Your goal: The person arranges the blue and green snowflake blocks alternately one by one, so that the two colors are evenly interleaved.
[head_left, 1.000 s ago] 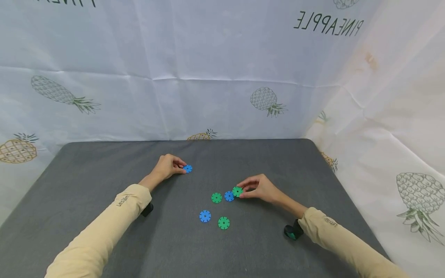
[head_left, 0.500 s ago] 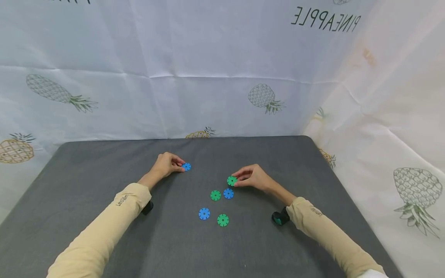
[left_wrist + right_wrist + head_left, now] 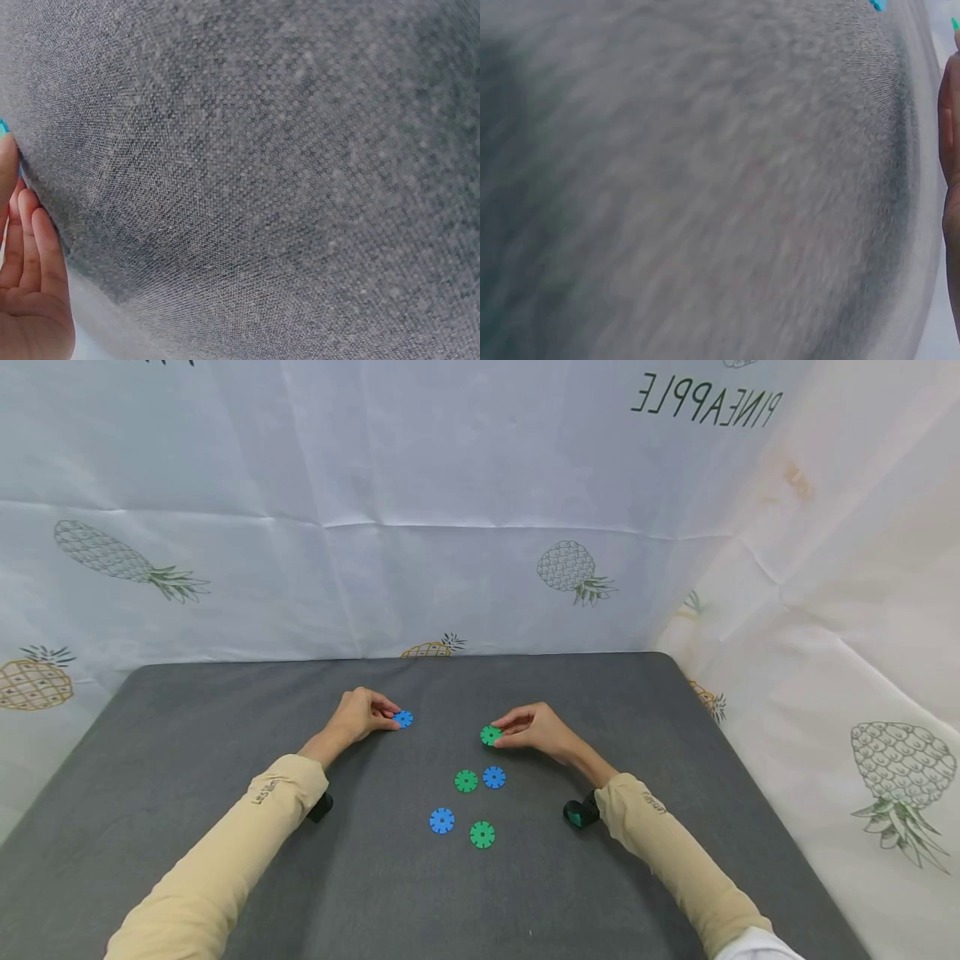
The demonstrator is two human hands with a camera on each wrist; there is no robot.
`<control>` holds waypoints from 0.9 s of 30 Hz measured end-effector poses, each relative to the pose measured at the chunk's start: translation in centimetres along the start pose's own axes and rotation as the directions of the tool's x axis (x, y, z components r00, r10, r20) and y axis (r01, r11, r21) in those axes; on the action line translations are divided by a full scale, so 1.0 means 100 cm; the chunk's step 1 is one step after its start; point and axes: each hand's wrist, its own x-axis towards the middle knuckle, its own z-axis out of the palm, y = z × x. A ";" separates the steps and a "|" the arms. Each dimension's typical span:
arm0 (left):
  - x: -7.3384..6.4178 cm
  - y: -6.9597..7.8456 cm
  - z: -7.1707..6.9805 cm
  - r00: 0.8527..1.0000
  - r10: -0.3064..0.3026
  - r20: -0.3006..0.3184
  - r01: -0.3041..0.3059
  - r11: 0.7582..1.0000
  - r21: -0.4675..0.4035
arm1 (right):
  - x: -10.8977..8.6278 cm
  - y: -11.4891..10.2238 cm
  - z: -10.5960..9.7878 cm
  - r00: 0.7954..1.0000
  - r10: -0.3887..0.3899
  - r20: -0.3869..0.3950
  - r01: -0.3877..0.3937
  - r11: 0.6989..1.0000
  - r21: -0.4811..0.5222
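Note:
Thumb and fingers of my left hand point(image 3: 362, 715) pinch a flat blue notched disc point(image 3: 404, 718) low over the far middle of the table. To the right of it, my right hand point(image 3: 538, 731) pinches a green notched disc point(image 3: 489, 736) by its right side. Nearer to me lie a green disc point(image 3: 466, 782) and a blue disc point(image 3: 494, 777) side by side. In front of those are another blue disc point(image 3: 442, 821) and another green disc point(image 3: 482, 835). The wrist views catch only slivers of the held discs, at the frame edges.
A dark grey cloth covers the table point(image 3: 375, 893). Behind it and along the right side hangs a pale curtain point(image 3: 450, 585) printed with pineapples. A dark wrist camera point(image 3: 581, 812) sits under the right sleeve, close above the cloth.
My right hand has carried the green disc away from beside the lying blue disc, leftward and farther from me, closer to the left hand's disc. My left hand has stayed nearly still.

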 end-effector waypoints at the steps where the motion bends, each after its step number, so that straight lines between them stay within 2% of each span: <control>1: -0.001 0.001 0.000 1.000 0.018 -0.006 -0.018 1.000 -0.001 | 0.002 0.000 0.000 1.000 0.000 0.000 0.000 1.000 0.012; 5: -0.001 0.002 -0.001 0.999 0.034 -0.006 -0.034 0.999 -0.011 | 0.008 0.001 0.001 1.000 -0.001 -0.011 0.001 0.999 0.054; 12: 0.004 -0.001 0.001 1.000 -0.007 0.001 0.007 1.000 0.012 | 0.017 0.001 0.005 1.000 -0.008 -0.018 0.010 0.996 0.084; 17: 0.003 -0.001 0.001 1.000 -0.022 0.003 0.022 1.000 0.014 | 0.023 0.000 0.008 1.000 -0.007 -0.023 0.009 0.995 0.095; 27: 0.005 -0.003 0.000 1.000 -0.005 0.004 0.005 1.000 0.014 | 0.036 0.000 0.013 0.998 -0.010 -0.057 0.017 0.992 0.128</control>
